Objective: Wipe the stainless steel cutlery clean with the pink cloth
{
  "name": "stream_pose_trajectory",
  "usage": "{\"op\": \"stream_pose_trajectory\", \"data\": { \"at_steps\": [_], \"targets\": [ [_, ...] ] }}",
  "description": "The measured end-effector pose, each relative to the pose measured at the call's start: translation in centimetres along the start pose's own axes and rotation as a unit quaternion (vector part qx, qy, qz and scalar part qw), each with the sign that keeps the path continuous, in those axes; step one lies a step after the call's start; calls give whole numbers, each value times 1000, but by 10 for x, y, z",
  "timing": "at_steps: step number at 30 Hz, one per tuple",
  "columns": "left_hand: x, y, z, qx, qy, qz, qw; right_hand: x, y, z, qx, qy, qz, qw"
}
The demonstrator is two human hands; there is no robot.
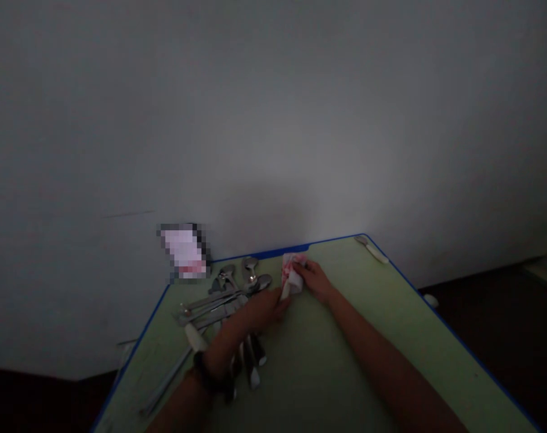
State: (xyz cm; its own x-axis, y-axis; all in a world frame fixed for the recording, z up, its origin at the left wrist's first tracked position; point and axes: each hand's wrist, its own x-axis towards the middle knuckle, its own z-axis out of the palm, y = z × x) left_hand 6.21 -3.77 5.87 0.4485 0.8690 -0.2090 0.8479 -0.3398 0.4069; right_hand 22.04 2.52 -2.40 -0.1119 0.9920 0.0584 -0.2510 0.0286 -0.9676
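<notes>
Plain grey wall (273, 120) fills most of my remote feed: dim light, matte finish. Below it, table (309, 361): flat pale-green top, blue edging. Cutlery pile (219, 313) covers much of the left side, spoon bowls mostly at the far end, long thin shafts across the middle, dark and pale grips on the near side; left forearm (230, 346) hides part of it. Device (183, 249) leans by the far left corner, pixelated, so I can't read it.

Left hand (268, 307) is at the pile's right edge, fingers closed on a pale handle (285, 291). Right hand (316, 279), just right of it, pinches a cloth (295, 282) between thumb and fingers. I'd log the step in hand as working the cloth against that utensil, wiping probably; its far end is hidden from me. My judgement: the next move calls for a steady left hold and an even right pinch, so the fabric doesn't slip.

Cloth looks soft, folded, white with a red-pink print, held near the middle of the far edge. Lone utensil (371, 249) lies far right: metal head, smooth pale grip. Wristband (205, 370): dark, on the left wrist.
</notes>
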Motion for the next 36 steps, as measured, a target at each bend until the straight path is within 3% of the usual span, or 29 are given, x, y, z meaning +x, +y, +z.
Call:
{"op": "stream_pose_trajectory", "data": {
  "at_steps": [4, 10, 17, 23, 30, 36],
  "targets": [
    [11, 0, -17, -20, -71, -28, 997, 5, -2, 2, 45, 6, 9, 999],
    [11, 4, -33, -45, -95, -37, 994, 7, -5, 5, 140, 2, 37, 989],
    [-10, -17, -68, -39, 24, 4, 999, 3, -10, 7, 222, -26, 93, 970],
    [-15, -19, -73, -119, 82, -21, 989, -1, -12, 11, 245, -10, 116, 963],
    [-25, -23, -74, -148, -10, -3, 989, -4, -19, 12, 250, 22, 141, 958],
    [-34, -22, -74, -140, -40, 14, 989, -3, -17, 9, 258, 46, 145, 954]
  ]
}}
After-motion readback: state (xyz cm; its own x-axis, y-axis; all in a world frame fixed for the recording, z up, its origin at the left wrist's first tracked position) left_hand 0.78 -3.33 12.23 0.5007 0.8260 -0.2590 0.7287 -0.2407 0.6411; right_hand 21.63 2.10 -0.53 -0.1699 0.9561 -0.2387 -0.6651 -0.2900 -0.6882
